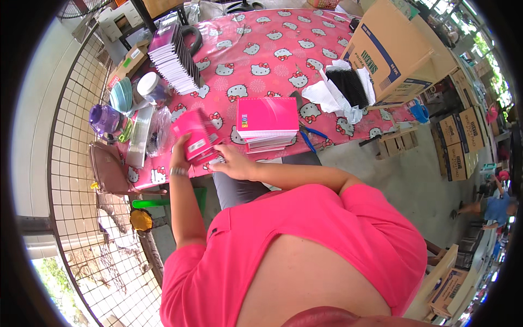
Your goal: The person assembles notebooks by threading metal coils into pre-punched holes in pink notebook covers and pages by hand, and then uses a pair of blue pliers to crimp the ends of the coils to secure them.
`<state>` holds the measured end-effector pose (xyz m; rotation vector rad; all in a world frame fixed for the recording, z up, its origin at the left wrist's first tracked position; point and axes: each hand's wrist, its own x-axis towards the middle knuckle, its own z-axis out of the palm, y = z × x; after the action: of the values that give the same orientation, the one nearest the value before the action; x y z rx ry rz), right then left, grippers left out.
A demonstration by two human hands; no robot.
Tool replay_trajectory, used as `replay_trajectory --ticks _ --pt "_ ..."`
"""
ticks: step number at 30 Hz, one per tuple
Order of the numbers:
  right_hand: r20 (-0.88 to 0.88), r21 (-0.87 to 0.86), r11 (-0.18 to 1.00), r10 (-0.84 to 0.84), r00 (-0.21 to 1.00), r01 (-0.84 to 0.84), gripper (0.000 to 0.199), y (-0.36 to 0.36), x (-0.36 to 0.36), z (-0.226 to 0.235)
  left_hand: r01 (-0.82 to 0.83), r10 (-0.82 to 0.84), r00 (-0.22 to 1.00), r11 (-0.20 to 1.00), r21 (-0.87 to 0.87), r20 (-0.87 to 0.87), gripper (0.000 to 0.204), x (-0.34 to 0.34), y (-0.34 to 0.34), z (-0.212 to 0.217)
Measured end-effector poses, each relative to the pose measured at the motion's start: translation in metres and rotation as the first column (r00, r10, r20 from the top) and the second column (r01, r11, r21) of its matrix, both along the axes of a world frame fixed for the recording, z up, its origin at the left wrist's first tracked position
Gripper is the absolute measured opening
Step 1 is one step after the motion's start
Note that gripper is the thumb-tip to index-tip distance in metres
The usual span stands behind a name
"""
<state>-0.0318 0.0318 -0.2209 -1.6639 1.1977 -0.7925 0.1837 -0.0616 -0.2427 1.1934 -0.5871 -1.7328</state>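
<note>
Several pink notebooks [196, 131] are held together over the table's near edge, a little left of centre. My left hand [180, 150] is closed on their left side. From the right, my right hand [235, 162] grips their lower corner, its fingers partly hidden. Just right of my hands stands a stack of pink notebooks [267, 115] with white page edges. Beyond them, at the far left, is a tall pile of notebooks [173, 59] with dark spines. Blue-handled pliers [308, 137] lie beside the pink stack.
Black binding coils [348, 87] rest on white paper [322, 95], next to a large cardboard box [389, 52]. At left are a white-lidded jar [154, 89], teal bowls [124, 95], a purple container [105, 119] and a brown bag [108, 166]. A patterned pink cloth [261, 49] covers the table.
</note>
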Motion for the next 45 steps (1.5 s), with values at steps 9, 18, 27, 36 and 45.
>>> replay_trajectory --ticks 9,18,27,36,45 --pt "0.006 -0.416 0.908 -0.044 0.999 0.043 0.098 0.009 -0.134 0.240 0.129 -0.177 0.984 0.776 -0.618 -0.018 0.059 -0.095 0.041 0.223" --pt "0.113 -0.473 0.881 0.030 0.993 0.027 0.106 -0.004 -0.212 0.213 0.425 -0.368 0.898 0.590 -0.687 0.241 0.069 -0.216 0.049 0.234" --pt "0.508 -0.457 0.845 -0.007 0.861 0.277 0.120 -0.006 -0.180 0.153 0.240 -0.128 0.971 0.544 -0.804 0.203 0.087 -0.236 0.056 0.194" --pt "0.452 -0.312 0.902 -0.135 0.882 0.298 0.104 0.006 -0.179 0.144 0.253 -0.064 0.963 0.538 -0.804 0.261 0.078 -0.237 0.067 0.179" --pt "-0.017 -0.601 0.776 -0.251 0.968 0.190 0.089 0.003 -0.180 0.205 0.087 0.185 0.962 0.493 -0.866 0.202 0.090 -0.225 0.058 0.188"
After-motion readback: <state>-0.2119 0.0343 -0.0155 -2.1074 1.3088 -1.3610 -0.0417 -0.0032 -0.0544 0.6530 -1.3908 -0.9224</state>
